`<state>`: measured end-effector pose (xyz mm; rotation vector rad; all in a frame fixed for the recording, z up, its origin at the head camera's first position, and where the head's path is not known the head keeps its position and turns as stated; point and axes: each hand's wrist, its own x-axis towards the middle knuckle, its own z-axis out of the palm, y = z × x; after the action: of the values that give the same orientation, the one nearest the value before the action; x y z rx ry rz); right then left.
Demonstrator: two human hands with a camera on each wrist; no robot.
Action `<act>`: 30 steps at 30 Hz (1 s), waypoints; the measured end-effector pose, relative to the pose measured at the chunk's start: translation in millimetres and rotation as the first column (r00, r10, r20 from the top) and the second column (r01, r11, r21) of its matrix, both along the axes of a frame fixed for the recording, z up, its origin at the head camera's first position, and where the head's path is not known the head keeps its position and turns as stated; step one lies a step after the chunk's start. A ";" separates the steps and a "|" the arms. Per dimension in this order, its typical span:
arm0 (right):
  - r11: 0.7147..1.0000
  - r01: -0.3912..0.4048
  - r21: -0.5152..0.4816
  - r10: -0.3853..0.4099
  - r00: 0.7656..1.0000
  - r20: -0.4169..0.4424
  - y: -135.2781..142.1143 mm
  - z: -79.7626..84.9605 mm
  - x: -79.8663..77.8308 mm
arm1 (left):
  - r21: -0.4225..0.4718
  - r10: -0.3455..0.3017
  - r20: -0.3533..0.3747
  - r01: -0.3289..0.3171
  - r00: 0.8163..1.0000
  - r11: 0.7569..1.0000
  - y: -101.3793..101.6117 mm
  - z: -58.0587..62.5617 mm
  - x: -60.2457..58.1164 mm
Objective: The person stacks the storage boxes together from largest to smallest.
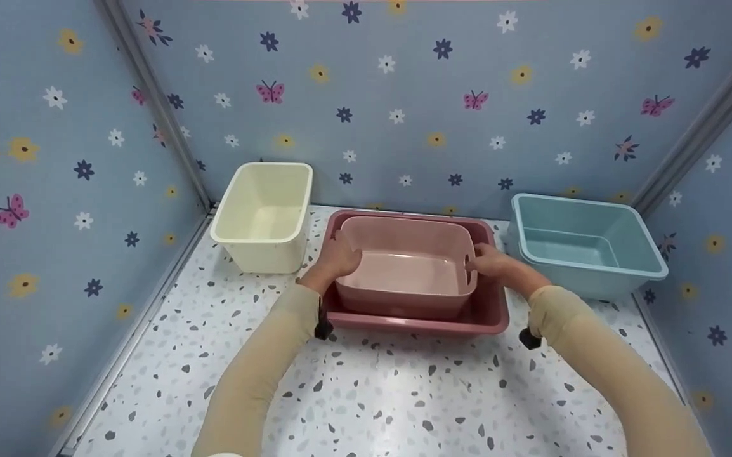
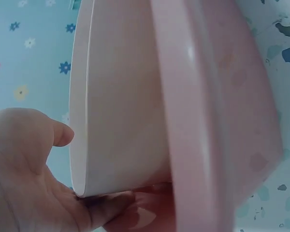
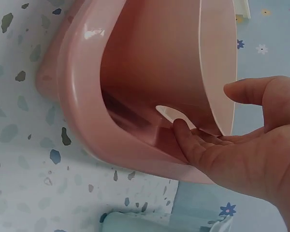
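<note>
A light pink storage bin (image 1: pixel 407 274) sits within a larger, darker pink basin (image 1: pixel 413 325), its rim rising above the basin's. My left hand (image 1: pixel 339 259) grips the bin's left end, thumb over the rim and fingers along the outer wall. On the opposite end, my right hand (image 1: pixel 494 263) holds the bin at its oval handle slot, which shows beside the fingertips in the right wrist view. The fingers of the left hand (image 2: pixel 34 169) are partly hidden behind the bin's lower edge in the left wrist view.
A cream bin (image 1: pixel 267 257) stands at the back left and a light blue basin (image 1: pixel 594 279) at the back right. White speckled flooring (image 1: pixel 404 393) lies under everything. Flower-patterned walls (image 1: pixel 404 82) enclose the back and both sides.
</note>
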<state>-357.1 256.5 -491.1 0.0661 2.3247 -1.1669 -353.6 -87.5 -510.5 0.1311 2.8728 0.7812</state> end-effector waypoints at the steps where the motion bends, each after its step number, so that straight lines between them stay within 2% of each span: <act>1: 1.000 -0.013 0.011 0.013 1.000 -0.014 0.8 0.9 0.8 | 0.002 -0.001 -0.014 0.001 1.000 1.000 0.6 0.3 2.0; 6: 0.993 -0.085 0.086 0.094 0.990 -0.107 2.1 4.4 8.7 | 0.014 0.008 -0.039 -0.008 0.999 1.000 1.5 -1.1 9.3; 9: 0.981 -0.132 0.145 0.158 0.969 -0.188 2.0 6.1 16.8 | -0.043 -0.010 -0.083 0.007 0.996 0.999 0.9 -4.5 9.9; 12: 0.949 -0.205 0.242 0.277 0.906 -0.319 4.5 5.8 26.6 | -0.124 -0.052 -0.129 0.036 0.990 0.992 -0.2 -7.6 11.6; 15: 0.909 -0.251 0.334 0.376 0.840 -0.391 8.2 5.2 36.7 | -0.185 -0.095 -0.156 0.065 0.983 0.981 -2.0 -11.1 15.1; 16: 0.898 -0.265 0.350 0.399 0.826 -0.398 9.4 5.5 40.1 | -0.198 -0.101 -0.156 0.070 0.983 0.978 -2.9 -12.6 16.5; 18: 0.889 -0.282 0.361 0.416 0.828 -0.377 11.3 6.6 46.6 | -0.208 -0.110 -0.161 0.075 0.981 0.975 -4.9 -15.5 20.0; 22: 0.876 -0.311 0.369 0.446 0.816 -0.369 17.3 9.5 57.6 | -0.188 -0.103 -0.141 0.076 0.985 0.979 -8.3 -21.9 27.8; 25: 0.871 -0.321 0.373 0.465 0.784 -0.412 24.7 10.0 63.8 | -0.154 -0.094 -0.154 0.070 0.984 0.986 -9.7 -28.6 31.6; 30: 0.891 -0.279 0.359 0.436 0.749 -0.499 37.8 8.3 70.1 | -0.136 -0.059 -0.234 0.027 0.970 0.990 -12.1 -41.9 33.7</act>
<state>-287.0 294.4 -482.7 -0.7116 2.8204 -0.7287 -319.8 -99.6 -552.4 0.2881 3.1239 0.6025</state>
